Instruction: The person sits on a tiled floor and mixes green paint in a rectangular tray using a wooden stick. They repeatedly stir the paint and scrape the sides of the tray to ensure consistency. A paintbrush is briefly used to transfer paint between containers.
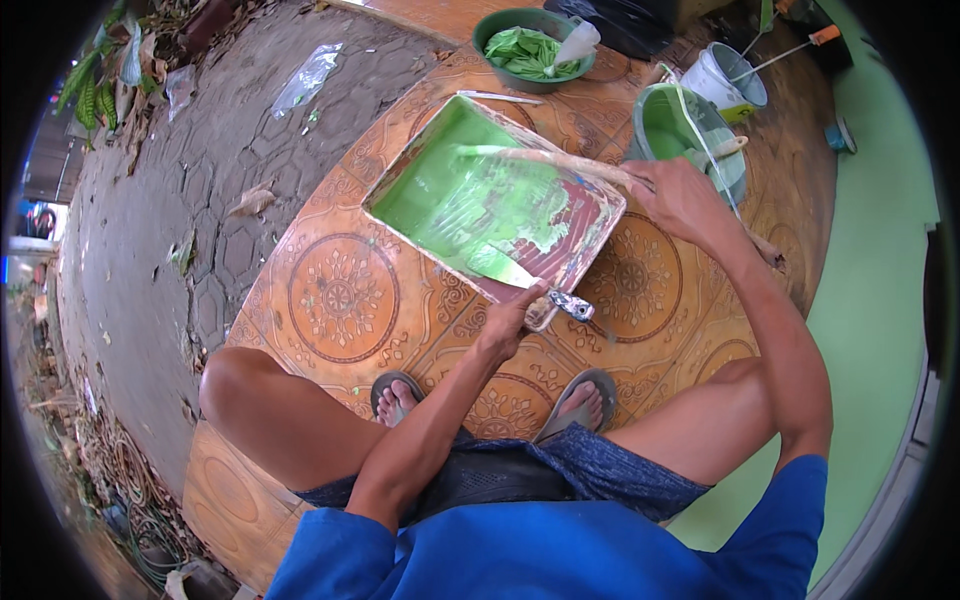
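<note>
Blue shirt (520, 550) cloth lay nearest, and below it the person sat low with knees spread and sandalled feet on the patterned tiles (340, 290). Before the feet was a paint tray (587, 215) on those tiles, set at a slant, its far end pooled with green paint (425, 195), its near ramp smeared and partly reddish. The fingers of the right hand (690, 200) were wrapped around a long wooden stick (590, 165), whose green-coated tip reached over the pool; from where I stood I couldn't tell how deep it went. The left hand (510, 322), at the tray's near edge, had its fingers closed on a scraper (500, 265), its blade green and lying over the ramp. A bucket (638, 125) holding more green stood just beyond the right hand. I judged the step to be working the paint in the tray, perhaps cleaning the stick. The next move seemed to call for the blade to meet the stick above the tray, with both grips firm, so drips would land inside.
</note>
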`<state>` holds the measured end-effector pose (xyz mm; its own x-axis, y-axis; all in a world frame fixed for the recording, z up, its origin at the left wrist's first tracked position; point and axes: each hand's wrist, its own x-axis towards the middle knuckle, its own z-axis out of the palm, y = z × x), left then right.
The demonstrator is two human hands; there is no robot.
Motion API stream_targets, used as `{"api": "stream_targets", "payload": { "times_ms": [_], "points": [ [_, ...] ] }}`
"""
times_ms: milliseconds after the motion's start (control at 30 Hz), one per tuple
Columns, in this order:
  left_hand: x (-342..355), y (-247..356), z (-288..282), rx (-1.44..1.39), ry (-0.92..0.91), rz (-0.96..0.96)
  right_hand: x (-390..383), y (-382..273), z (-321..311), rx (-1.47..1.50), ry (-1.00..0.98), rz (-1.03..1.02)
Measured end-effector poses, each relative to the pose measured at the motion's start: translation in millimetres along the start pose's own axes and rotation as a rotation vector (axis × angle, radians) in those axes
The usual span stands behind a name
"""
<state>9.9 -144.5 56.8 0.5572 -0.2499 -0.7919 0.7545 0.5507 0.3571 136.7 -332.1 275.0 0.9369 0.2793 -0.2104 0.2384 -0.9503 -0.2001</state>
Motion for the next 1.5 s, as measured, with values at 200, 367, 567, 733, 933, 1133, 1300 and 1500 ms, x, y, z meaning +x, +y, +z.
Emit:
{"api": "stream_targets", "payload": {
  "times_ms": [200, 367, 567, 733, 933, 1133, 1300, 1500],
  "points": [
    [0.4, 0.1, -0.5, 0.037, -0.023, -0.014, 1.6, 21.1, 13.6, 0.022, 0.015, -0.113],
    [2.0, -0.1, -3.0, 0.072, -0.019, -0.022, -1.5, 17.2, 6.8, 0.023, -0.014, 0.026],
    [-0.5, 0.4, -0.2, 0.096, -0.026, -0.031, -3.3, 25.5, 16.1, 0.108, -0.031, -0.084],
    [4.9, -1.5, -5.2, 0.113, -0.026, -0.042, -3.6, 17.0, 9.7, 0.076, -0.013, -0.009],
    [-2.9, 1.3, 2.0, 0.075, -0.021, -0.031, -2.9, 19.2, 12.2, 0.142, -0.111, -0.071],
    [13.4, -10.7, -7.0, 0.04, -0.005, 0.02, -2.8, 19.7, 13.7, 0.118, -0.044, -0.036],
    [18.2, -13.3, -10.8, 0.129, -0.011, -0.021, -0.9, 17.8, 14.2, 0.237, -0.131, -0.041],
    [22.5, -15.2, -11.4, 0.141, -0.003, -0.02, -1.7, 20.3, 19.1, 0.205, -0.102, -0.019]
  ]
}}
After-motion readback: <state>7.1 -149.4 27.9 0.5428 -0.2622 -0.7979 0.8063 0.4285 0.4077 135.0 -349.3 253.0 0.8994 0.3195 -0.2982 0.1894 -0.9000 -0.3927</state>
